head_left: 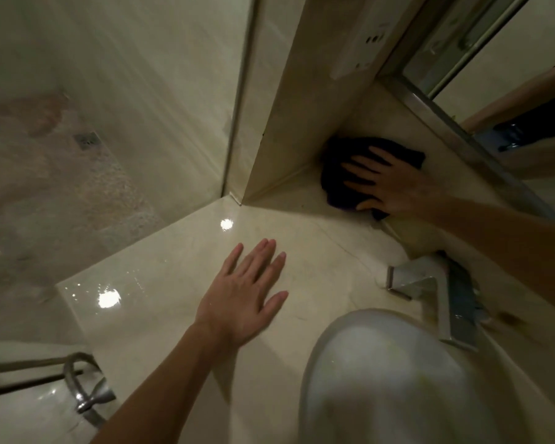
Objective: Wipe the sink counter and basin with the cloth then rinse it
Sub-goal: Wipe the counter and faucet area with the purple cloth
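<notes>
A dark cloth (343,161) lies bunched in the far corner of the pale stone counter (173,283), against the wall and below the mirror. My right hand (388,184) presses flat on it with fingers spread. Nearer to me, my left hand (247,296) rests flat on the glossy counter, fingers straight, holding nothing. The white oval basin (382,379) sits at the lower right, and the chrome faucet (430,293) stands behind it.
A mirror with a metal frame (446,113) runs along the right. A glass shower partition (109,107) rises beyond the counter's left edge. A chrome towel ring (87,392) hangs below the counter's front at lower left. A wall socket (366,46) sits above the cloth.
</notes>
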### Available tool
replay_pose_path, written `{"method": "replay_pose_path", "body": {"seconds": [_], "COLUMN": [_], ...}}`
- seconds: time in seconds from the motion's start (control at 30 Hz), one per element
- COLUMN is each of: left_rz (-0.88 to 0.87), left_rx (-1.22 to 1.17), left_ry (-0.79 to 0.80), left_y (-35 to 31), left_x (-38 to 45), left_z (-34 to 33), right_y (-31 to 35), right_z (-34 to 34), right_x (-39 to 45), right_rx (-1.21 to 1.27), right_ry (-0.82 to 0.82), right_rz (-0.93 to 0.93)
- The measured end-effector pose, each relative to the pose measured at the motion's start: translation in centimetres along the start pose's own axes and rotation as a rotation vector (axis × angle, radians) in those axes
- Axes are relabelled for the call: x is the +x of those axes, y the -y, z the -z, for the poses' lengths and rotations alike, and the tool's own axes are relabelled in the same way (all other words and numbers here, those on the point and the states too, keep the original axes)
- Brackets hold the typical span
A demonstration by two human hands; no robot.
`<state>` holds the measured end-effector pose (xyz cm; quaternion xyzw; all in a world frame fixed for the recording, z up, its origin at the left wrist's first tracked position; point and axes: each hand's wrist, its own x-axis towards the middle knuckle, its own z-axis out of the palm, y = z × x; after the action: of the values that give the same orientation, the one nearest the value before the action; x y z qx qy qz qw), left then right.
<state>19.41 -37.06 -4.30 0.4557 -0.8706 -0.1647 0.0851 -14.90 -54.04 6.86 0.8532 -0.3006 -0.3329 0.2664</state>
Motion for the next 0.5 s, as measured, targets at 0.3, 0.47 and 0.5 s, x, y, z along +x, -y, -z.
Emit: {"method": "replay_pose_path", "body": {"seconds": [0.3,0.47,0.5], "left_rz": [-0.001,0.007,0.01], "left_rx": [0.044,0.019,0.017], "left_ry": [0.014,-0.009,-0.009], "left_y": [-0.3,-0.4,-0.3], "left_x": [-0.2,-0.1,-0.1], "left_z": [0.0,-0.3,-0.4], "right_y": [1.1,0.1,-0.6], "right_z": [1.2,0.5,0.4], "right_x": [-15.1,-7.6,-4.5], "right_rx": [-0.109,-0.175,-0.158], "right_ry": [0.208,0.102,0.074], "right_rz": [0.106,0.179,0.166]}}
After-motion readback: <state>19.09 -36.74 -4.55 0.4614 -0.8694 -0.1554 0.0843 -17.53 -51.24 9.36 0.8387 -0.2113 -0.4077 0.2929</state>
